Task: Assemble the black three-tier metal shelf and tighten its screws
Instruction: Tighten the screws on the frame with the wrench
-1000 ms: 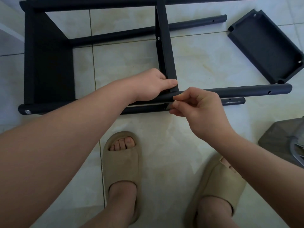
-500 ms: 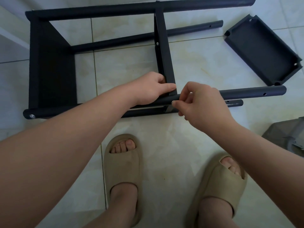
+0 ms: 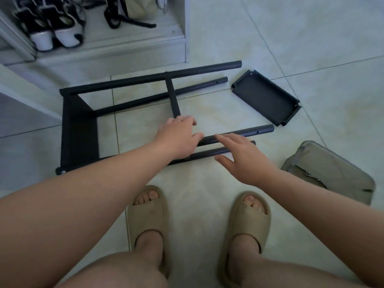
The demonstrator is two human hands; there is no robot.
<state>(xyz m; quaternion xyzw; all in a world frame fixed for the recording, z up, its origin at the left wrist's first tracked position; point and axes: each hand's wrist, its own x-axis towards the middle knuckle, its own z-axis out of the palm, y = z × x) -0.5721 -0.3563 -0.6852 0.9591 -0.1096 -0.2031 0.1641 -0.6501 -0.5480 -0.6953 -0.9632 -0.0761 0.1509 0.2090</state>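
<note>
Lying on its side on the floor tiles [image 3: 311,38], the black shelf frame [image 3: 79,129] has the left hand [image 3: 178,138] resting where its middle tier [image 3: 173,98] meets the near poles [image 3: 249,132], fingers loosely together. The right hand [image 3: 243,156] is over the same poles, fingers spread, holding nothing; a loose shelf tray [image 3: 266,96] lies off the frame's open end.

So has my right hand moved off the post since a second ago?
Yes. The right hand no longer pinches at the post; it has opened and shifted right along it, away from the middle tier.
</note>
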